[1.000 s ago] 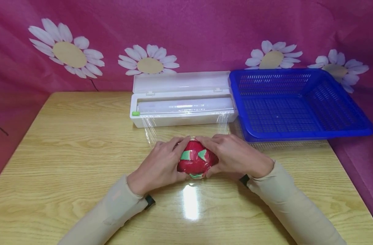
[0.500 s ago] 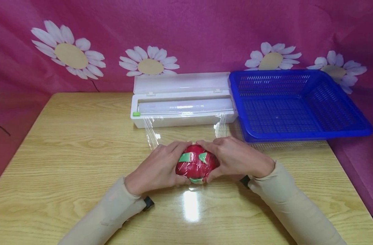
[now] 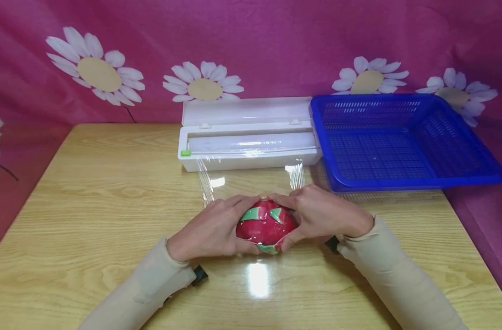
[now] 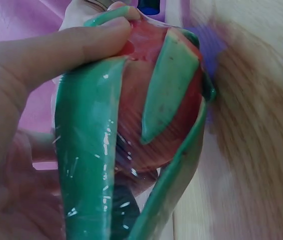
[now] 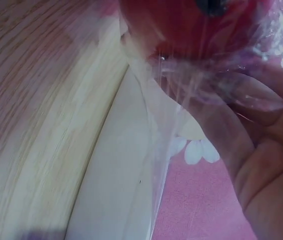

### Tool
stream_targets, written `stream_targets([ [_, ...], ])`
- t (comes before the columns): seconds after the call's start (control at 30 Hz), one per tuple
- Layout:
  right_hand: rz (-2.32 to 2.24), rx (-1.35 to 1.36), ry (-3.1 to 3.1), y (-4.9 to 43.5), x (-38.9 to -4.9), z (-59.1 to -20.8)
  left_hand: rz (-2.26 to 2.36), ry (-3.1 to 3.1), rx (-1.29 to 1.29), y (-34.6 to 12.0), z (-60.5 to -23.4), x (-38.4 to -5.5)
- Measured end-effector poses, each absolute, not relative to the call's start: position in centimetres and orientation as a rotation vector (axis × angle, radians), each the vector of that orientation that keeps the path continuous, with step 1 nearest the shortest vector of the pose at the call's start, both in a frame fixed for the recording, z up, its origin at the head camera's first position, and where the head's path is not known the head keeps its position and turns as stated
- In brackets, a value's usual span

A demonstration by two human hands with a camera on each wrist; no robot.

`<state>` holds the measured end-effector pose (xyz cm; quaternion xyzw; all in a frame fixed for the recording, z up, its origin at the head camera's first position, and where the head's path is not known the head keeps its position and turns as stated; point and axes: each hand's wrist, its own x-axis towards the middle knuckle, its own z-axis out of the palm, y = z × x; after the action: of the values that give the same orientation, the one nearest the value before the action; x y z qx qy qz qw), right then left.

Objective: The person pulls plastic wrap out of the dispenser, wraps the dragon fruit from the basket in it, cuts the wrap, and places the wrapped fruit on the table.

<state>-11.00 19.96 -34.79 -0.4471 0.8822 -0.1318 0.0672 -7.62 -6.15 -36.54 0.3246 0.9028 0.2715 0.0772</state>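
Note:
A dragon fruit, red with green scales, is covered in shiny clear cling film. My left hand grips its left side and my right hand holds the right side, thumbs at the near edge. From the fruit, a sheet of cling film stretches back to the white film dispenser, whose lid stands raised over the roll. Long green scales of the dragon fruit show in the left wrist view. Wrinkled film hangs about the fruit in the right wrist view.
Right of the dispenser stands a blue plastic basket with slotted walls, reaching past the table's right edge. A green slider sits at the dispenser's left end. Behind the wooden table hangs a pink cloth with daisies.
Both hands have drawn the dragon fruit slightly toward me, away from the dispenser. More film now spans the gap, and the fruit has tipped a little.

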Motion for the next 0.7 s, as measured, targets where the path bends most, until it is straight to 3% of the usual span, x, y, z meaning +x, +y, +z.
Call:
stream_targets([
  [0.7,-0.564,-1.371,2.447,20.26,-11.54,-35.07,0.835,2.545,0.969,-6.42,-36.05,-7.58],
])
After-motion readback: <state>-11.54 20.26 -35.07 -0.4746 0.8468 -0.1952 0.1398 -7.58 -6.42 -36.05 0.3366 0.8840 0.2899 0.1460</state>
